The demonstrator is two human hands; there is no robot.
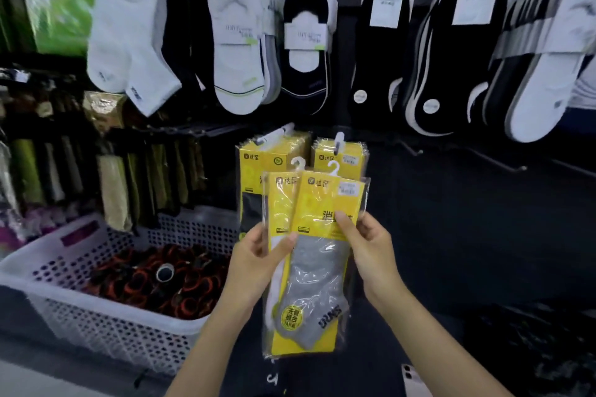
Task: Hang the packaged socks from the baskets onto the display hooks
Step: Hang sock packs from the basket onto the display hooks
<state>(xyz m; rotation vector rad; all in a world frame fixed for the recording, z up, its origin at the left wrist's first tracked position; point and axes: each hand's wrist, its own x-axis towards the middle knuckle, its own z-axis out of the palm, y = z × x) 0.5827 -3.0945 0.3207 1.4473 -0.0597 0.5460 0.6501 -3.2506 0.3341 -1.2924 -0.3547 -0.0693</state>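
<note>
I hold two yellow sock packs in front of me. The front pack (317,271) shows a grey sock and has a white plastic hanger on top. A second pack (278,203) with a white sock lies behind it, shifted left. My left hand (258,263) grips their left edges; my right hand (366,243) pinches the front pack's right edge. Behind them, two groups of the same yellow packs (342,156) hang on display hooks. Bare hooks (496,161) jut out to the right.
A white perforated basket (96,309) at lower left holds dark and orange rolled items. White and black socks (235,42) hang in rows across the upper wall. Olive and brown packaged goods (142,177) hang on the left. Dark wall panel lies right.
</note>
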